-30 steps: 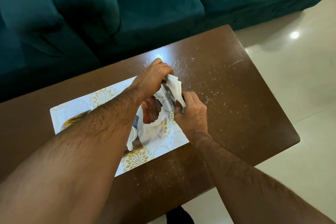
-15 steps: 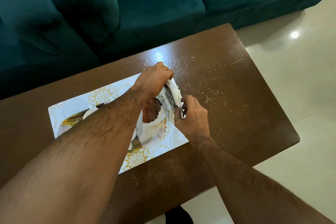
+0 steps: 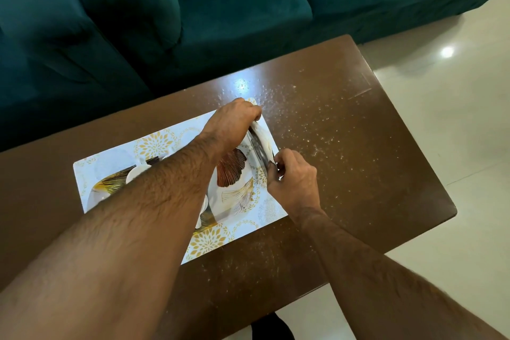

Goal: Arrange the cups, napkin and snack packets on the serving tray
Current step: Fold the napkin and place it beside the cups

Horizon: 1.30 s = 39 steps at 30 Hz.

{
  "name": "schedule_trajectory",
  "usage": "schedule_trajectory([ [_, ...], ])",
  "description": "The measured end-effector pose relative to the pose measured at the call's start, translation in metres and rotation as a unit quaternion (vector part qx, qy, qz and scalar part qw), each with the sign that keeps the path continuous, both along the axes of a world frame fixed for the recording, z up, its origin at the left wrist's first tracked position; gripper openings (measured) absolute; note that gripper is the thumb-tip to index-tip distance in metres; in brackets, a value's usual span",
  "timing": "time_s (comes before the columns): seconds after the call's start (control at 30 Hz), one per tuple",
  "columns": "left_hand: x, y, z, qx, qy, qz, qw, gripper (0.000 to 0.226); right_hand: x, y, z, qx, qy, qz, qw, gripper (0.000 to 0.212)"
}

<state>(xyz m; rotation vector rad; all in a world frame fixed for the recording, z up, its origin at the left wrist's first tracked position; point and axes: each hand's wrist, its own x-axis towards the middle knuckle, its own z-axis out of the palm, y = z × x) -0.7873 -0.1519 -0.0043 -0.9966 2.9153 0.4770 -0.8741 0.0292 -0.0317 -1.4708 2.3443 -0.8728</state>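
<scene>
A white rectangular serving tray with gold flowers and leaf prints lies on the brown table. At its right end a white napkin lies folded along the rim, with a dark silvery snack packet next to it. My left hand presses down on the far end of the napkin. My right hand pinches the near end of the napkin and packet. White cups show only as slivers beside my left forearm, which hides the tray's middle.
A teal sofa runs along the table's far side. White crumbs or specks are scattered over the table to the right of the tray. Pale tiled floor lies right of the table. A dark shoe shows below the near edge.
The napkin stood raised and crumpled between my hands a second ago; now it lies lower and flatter along the tray's right end. My hands moved slightly apart along it.
</scene>
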Motion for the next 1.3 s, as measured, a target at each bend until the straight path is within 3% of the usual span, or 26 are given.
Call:
schedule_trajectory([
  [0.83, 0.015, 0.01, -0.005, -0.004, 0.029, 0.019, 0.999, 0.055, 0.002, -0.002, 0.0, -0.044, 0.045, 0.011, 0.998, 0.015],
  [1.07, 0.042, 0.005, -0.002, -0.041, 0.03, 0.027, 0.998, 0.043, -0.004, -0.015, 0.015, -0.014, 0.108, 0.015, 0.994, 0.044],
  [1.3, 0.089, -0.006, 0.014, -0.105, 0.015, 0.062, 0.992, 0.057, 0.006, -0.05, 0.041, 0.006, 0.198, 0.063, 0.978, 0.062],
])
